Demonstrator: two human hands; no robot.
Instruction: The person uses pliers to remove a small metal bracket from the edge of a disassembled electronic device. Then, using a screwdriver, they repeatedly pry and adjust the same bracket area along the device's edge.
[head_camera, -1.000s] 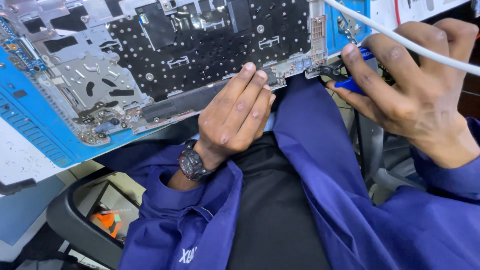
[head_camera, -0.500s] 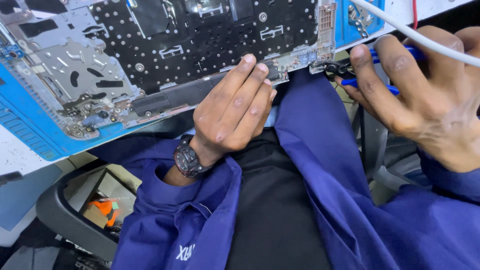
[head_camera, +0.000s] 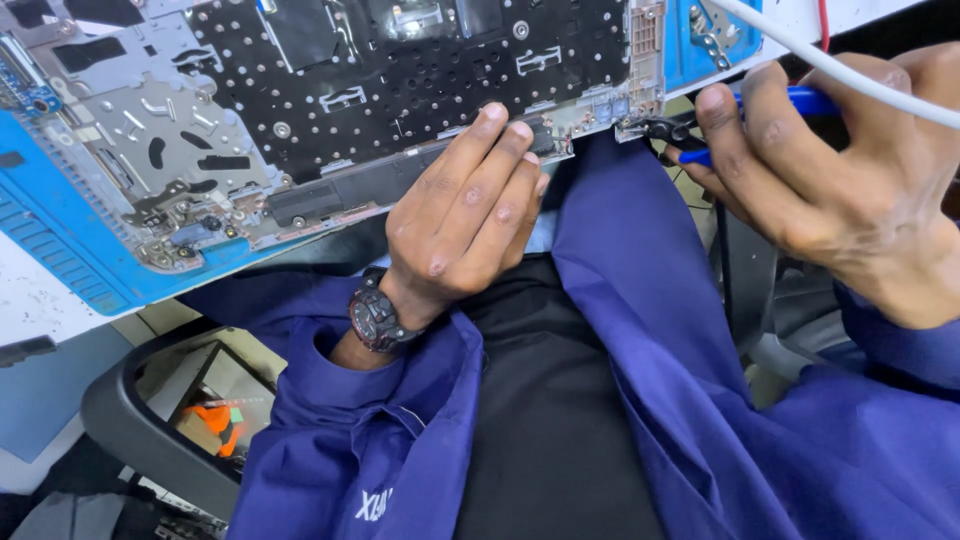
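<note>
An opened laptop chassis (head_camera: 330, 110), keyboard backplate up and dotted with small holes, lies on a blue mat (head_camera: 60, 240) at the near edge of the worktop (head_camera: 25, 300), its front rim overhanging toward the person's lap. The left hand (head_camera: 465, 215) lies palm down against that near rim, fingertips pressed on the dark strip along the edge; its grip is flat and loose, steadying the chassis rather than closed around anything. A dark wristwatch (head_camera: 375, 312) sits on the left wrist above a rolled blue sleeve (head_camera: 330, 400). At the chassis's near right corner the right hand (head_camera: 830, 190) has its grip clenched on a blue-handled tool (head_camera: 805, 100), whose dark tip (head_camera: 660, 128) meets the metal corner bracket; it looks like small pliers or tweezers, though the fingers hide most of it. A white cable (head_camera: 860, 80) runs diagonally across the back of that hand. Below, an open blue work coat (head_camera: 640, 330) frames a black shirt (head_camera: 560, 420), and a black chair armrest (head_camera: 140, 430) curves at lower left.
</note>
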